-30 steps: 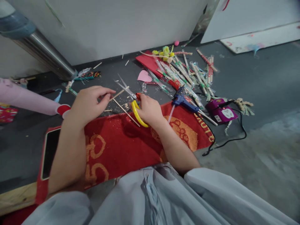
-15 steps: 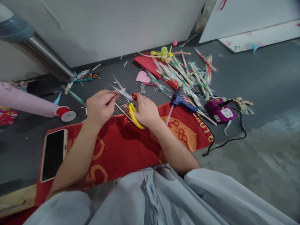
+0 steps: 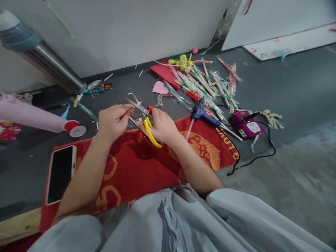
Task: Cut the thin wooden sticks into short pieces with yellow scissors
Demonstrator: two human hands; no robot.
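Many sticks (image 3: 204, 86) beyond glue gun (image 3: 201, 112), right hand (image 3: 164, 126) gripping scissors (image 3: 148, 128), left hand (image 3: 112, 120) grasp unclear

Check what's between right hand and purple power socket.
Head view: mainly the blue glue gun, its pale glue stick and part of the red towel separate the right hand from the purple power socket.

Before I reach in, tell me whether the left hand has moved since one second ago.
Yes: the left hand has shifted rightward, nearer the pink heart.
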